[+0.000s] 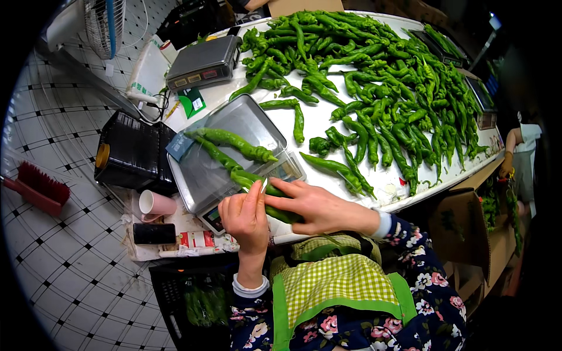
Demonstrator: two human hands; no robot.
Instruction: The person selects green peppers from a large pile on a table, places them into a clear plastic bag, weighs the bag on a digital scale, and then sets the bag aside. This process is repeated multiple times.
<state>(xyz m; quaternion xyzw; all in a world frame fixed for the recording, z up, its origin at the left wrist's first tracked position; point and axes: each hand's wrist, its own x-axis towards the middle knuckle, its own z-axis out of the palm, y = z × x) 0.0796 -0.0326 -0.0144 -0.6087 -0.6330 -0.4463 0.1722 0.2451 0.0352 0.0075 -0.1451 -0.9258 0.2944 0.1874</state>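
Observation:
Long green peppers [237, 140] lie across the metal tray [198, 186] of a scale, seemingly inside a clear plastic bag with a blue patch [180, 146] at its far end. My right hand [320, 207] is closed around the near end of this bundle, over a pepper [281, 215]. With thumb and fingertips, my left hand [246, 219] pinches a small whitish piece [264, 185], perhaps gathered plastic, right beside the right fingertips. Part of the scale's display [214, 215] shows left of my left hand. The palms hide the bag's near end.
A large heap of green peppers [373, 66] covers much of the white table [307, 109]. Another scale [203, 61] stands behind the tray. Along the left are a black container [131, 151], a pink mug [157, 204] and a phone [153, 233]. At right, a person's gloved hand [506, 164] is near a cardboard box [461, 228].

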